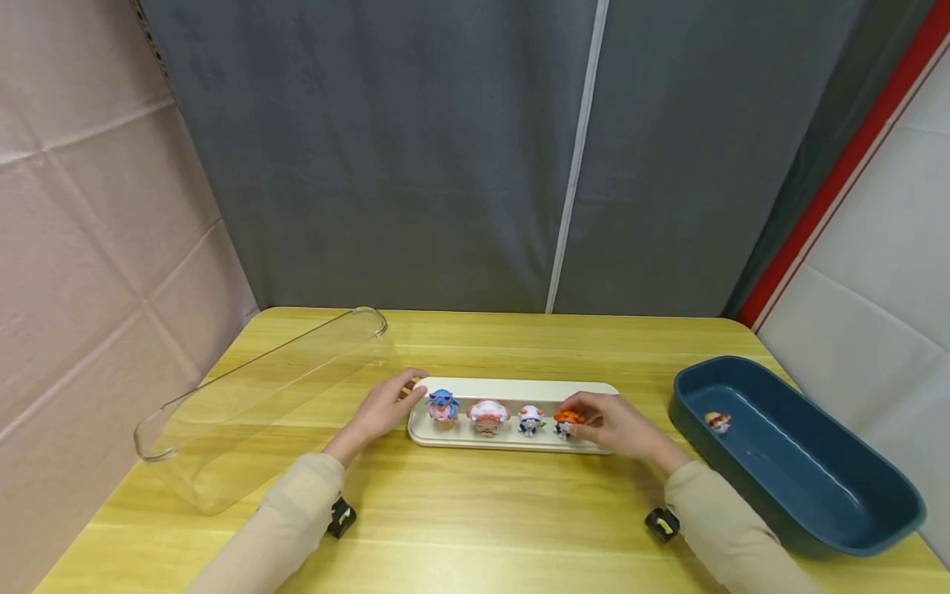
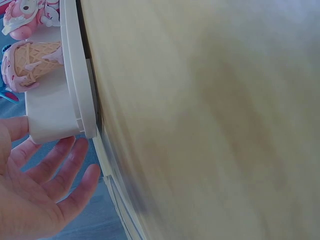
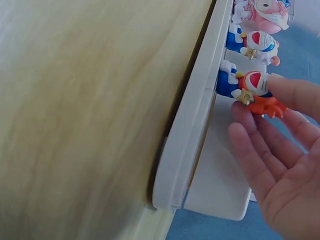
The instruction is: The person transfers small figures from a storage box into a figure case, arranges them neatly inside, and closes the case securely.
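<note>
A long white display base [image 1: 512,446] lies across the table with several small figurines in a row on it. At its left end my left hand [image 1: 386,404] holds the corner, thumb over the edge and fingers around the end. My right hand [image 1: 612,421] pinches the orange-hatted figurine [image 3: 255,90] between thumb and fingers, upright at the right of the row. Beside it stands a white-capped figurine [image 1: 530,420], then a pink-and-white figurine [image 1: 488,417]. Nearest my left hand is the blue-topped figurine [image 1: 443,407] with an ice-cream-cone body [image 2: 37,64].
A clear plastic cover [image 1: 260,404] lies on the table at the left. To the right stands a deep blue bin [image 1: 787,462] with one small brown-topped figurine [image 1: 717,422] in it. A grey curtain [image 1: 386,165] hangs behind the table.
</note>
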### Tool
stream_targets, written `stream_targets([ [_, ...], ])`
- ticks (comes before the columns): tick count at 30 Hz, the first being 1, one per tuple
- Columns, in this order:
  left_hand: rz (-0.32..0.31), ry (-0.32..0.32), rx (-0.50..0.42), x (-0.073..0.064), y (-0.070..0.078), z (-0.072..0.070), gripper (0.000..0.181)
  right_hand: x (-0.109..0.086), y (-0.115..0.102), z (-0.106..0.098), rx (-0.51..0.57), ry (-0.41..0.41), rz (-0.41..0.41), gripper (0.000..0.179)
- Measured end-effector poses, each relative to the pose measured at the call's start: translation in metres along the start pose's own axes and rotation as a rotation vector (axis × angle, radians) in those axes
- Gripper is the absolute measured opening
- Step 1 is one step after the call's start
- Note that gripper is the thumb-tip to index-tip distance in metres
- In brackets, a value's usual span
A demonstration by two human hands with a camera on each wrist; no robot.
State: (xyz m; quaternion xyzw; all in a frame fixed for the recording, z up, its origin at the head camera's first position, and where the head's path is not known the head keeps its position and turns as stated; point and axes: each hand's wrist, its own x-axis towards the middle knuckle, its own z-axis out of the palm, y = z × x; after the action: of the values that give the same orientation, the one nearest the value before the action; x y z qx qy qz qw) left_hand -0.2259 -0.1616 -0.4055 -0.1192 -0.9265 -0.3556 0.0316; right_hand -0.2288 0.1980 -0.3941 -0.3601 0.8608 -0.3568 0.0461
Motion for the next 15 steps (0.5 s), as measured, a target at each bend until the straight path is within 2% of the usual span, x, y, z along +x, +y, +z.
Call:
stream_targets([
  [6, 0.006, 0.000, 0.002, -0.0005, 0.0005, -0.0001, 0.025, 0.0005, 0.0001, -0.0004, -0.078, -0.012, -0.039, 0.026],
  [15, -0.003, -0.002, 0.003, -0.0004, 0.0014, -0.0002, 0.026, -0.0012, -0.0001, -0.0002, -0.097, -0.001, -0.036, 0.027],
])
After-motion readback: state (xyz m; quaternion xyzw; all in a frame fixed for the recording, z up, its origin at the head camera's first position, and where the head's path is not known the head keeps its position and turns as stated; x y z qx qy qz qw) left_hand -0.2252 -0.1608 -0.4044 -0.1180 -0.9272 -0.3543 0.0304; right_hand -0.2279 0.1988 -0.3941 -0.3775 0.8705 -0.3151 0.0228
